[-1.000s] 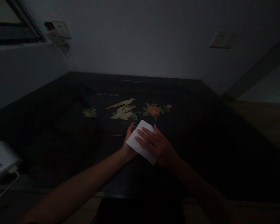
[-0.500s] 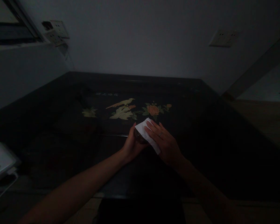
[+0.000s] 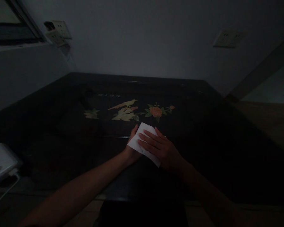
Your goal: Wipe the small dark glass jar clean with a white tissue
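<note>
In the head view, my left hand (image 3: 132, 153) is closed round a dark, rounded object that the paper now hides from sight. A white sheet of tissue paper (image 3: 136, 142) lies over that object and over part of my left palm. On top of the paper rests my right hand (image 3: 164, 149), its fingers extended and pressing the sheet down, with a ring on one finger. Both hands are just above the near half of a dark, glossy tabletop (image 3: 104, 157).
A tabletop picture shows a bird (image 3: 125, 105) and an orange flower (image 3: 155, 111). At the left edge sits a white device (image 3: 2, 162) with a cable and small green light. Wall sockets (image 3: 229, 38) are on the right, with more sockets (image 3: 61, 29) at the left corner.
My right hand has slid left and slightly toward me with the paper. The dark object, partly visible before, is now covered. The light on the white device has turned green.
</note>
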Available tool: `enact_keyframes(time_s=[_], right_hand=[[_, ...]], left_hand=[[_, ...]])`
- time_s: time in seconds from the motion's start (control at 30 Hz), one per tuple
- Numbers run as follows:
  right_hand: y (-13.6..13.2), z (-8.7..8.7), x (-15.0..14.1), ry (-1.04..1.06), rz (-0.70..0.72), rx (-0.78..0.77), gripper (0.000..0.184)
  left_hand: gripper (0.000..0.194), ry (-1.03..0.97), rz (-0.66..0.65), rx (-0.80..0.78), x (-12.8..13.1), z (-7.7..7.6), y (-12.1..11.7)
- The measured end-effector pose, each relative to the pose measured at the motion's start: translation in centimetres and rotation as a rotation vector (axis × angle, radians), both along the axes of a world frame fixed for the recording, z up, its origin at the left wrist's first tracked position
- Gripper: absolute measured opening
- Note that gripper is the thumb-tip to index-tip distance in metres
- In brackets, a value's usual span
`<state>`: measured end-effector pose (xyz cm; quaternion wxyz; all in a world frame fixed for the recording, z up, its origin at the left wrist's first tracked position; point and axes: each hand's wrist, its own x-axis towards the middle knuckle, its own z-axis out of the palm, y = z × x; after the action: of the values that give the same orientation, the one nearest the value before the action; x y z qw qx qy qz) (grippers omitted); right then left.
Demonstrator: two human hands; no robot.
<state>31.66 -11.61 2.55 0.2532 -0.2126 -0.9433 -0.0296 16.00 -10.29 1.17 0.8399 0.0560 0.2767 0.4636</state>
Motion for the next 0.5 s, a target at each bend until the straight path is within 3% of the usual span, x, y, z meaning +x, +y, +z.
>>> enact_keyframes(time_s=[0.17,0.33,0.5], right_hand=[[0.3,0.2,0.7,0.044,0.029,-0.014,0.042],[0.5,0.3,1.2,0.112,-0.036,-0.035,0.044],[0.5,0.3,1.0,0.078,-0.131,-0.068,0.047]], left_hand=[[0.055,-0.061,0.077,-0.136,0.1,1.2,0.1],[0.047,-0.079,0.173,-0.093,0.3,1.2,0.2],[0.038,-0.005,0.118,-0.033,0.6,0.8,0.1]])
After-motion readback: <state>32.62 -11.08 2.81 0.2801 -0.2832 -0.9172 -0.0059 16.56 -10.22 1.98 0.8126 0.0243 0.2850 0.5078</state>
